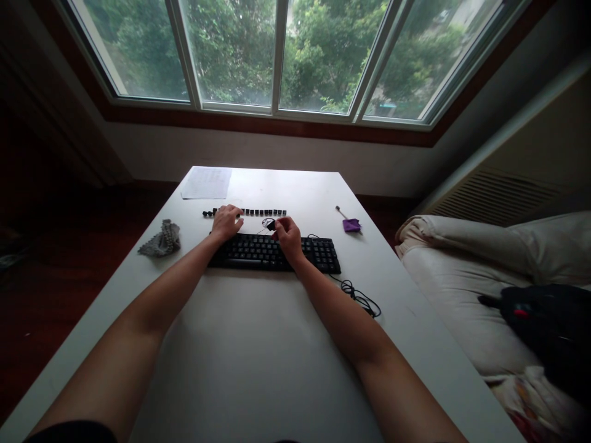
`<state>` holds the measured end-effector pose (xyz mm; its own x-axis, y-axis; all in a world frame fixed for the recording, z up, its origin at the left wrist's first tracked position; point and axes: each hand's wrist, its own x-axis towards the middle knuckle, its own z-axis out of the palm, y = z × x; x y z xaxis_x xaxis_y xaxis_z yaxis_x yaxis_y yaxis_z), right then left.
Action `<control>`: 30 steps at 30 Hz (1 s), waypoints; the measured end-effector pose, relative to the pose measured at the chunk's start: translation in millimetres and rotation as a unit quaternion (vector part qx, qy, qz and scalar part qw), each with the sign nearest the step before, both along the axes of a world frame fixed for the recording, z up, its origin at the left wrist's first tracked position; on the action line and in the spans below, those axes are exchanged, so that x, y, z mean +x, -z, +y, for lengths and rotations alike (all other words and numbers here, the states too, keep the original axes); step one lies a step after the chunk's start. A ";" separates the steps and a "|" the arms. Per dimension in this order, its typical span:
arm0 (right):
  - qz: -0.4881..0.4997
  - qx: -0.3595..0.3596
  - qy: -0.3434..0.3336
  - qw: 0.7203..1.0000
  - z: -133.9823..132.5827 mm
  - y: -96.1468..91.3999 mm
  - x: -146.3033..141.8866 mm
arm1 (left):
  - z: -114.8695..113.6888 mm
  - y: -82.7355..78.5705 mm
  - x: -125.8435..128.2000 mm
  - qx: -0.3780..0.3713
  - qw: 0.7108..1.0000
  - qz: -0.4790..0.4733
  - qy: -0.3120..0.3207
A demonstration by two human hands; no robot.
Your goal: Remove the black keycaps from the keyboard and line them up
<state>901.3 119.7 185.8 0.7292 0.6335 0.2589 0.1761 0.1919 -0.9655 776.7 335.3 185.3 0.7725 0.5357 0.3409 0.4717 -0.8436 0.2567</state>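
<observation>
A black keyboard (258, 252) lies across the white table, partly covered by both hands. Behind it stands a row of loose black keycaps (264, 212). My left hand (225, 223) is over the keyboard's upper left corner, by the row, thumb and forefinger apart; a dark spot near its fingertips is too small to name. My right hand (289, 237) is above the middle of the keyboard, fingers pinched on a small black keycap puller (271, 226) with thin wire loops reaching left, close to the top keys.
A grey crumpled cloth (162, 240) lies at left, a paper sheet (207, 183) at the far left corner. A purple cloth (351, 226) and a small brush (340, 211) are at right. The coiled black cable (357, 294) runs beside the keyboard. A sofa (452, 277) stands to the right.
</observation>
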 end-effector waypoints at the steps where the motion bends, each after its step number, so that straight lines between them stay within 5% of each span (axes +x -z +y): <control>1: -0.020 -0.006 0.001 1.000 1.2 -1.5 -0.8 | -7.9 -0.1 -4.6 -0.003 1.000 0.000 0.019; 6: -0.181 -0.045 -0.022 0.982 4.9 -10.1 -7.7 | -53.4 -1.4 -29.5 -0.014 0.994 0.040 0.099; 10: -0.266 -0.064 -0.019 0.962 6.1 -14.5 -13.0 | -77.9 -0.9 -41.4 -0.015 0.994 0.037 0.103; 22: -0.245 -0.070 -0.063 0.965 17.4 -6.8 -7.9 | -88.4 0.1 -44.5 -0.001 0.995 0.031 0.090; 26: -0.316 -0.071 -0.102 0.940 10.8 -9.6 -15.3 | -89.2 -0.5 -45.8 -0.002 0.995 0.038 0.090; 30: -0.284 -0.063 -0.085 0.953 2.0 -8.8 -10.9 | -90.2 -1.3 -47.7 -0.004 0.995 0.030 0.097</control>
<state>890.4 121.6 194.6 0.3779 0.7819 0.4957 0.6539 0.1536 -0.7408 729.1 245.2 186.6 0.8805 0.3773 0.2871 0.3152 -0.9182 0.2400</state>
